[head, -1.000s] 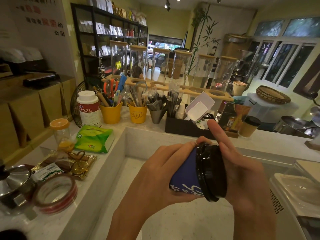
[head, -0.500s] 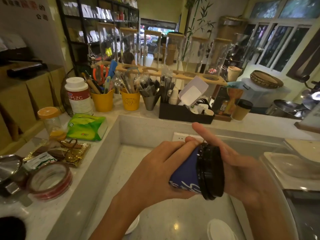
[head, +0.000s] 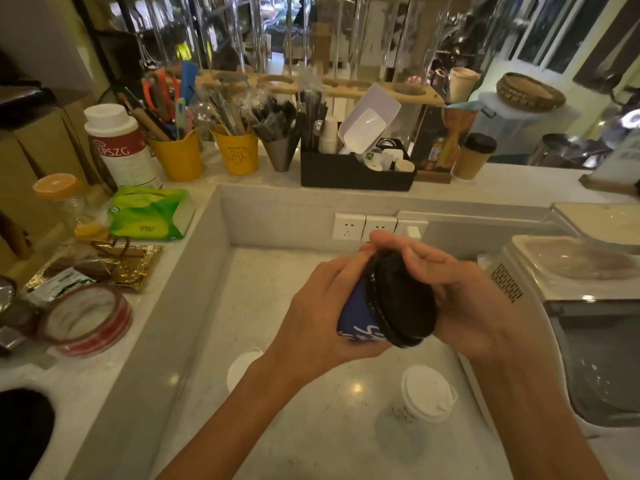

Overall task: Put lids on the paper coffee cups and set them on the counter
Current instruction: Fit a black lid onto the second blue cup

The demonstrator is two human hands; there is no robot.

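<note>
A blue paper cup (head: 356,315) is tilted on its side in front of me, above the lower counter (head: 277,289). My left hand (head: 315,313) wraps around the cup's body. A black lid (head: 401,299) sits on the cup's mouth, and my right hand (head: 460,292) presses on it with fingers curled over the top rim. On the counter below stands a white cup with a white lid (head: 424,396). A second white cup (head: 242,367) shows partly behind my left forearm. A brown cup with a black lid (head: 472,155) stands on the raised counter at the back.
The raised ledge holds yellow buckets (head: 180,157) of utensils, a black organiser box (head: 356,171), a white canister (head: 117,143), a green tissue pack (head: 152,213) and a tape roll (head: 86,318). A white appliance (head: 571,282) stands at the right. Wall sockets (head: 363,226) sit behind the hands.
The view has tipped down, showing the counter and white cups below. My right fingers, one of them raised before, have curled over the lid's top edge. The cup stays tilted between both hands.
</note>
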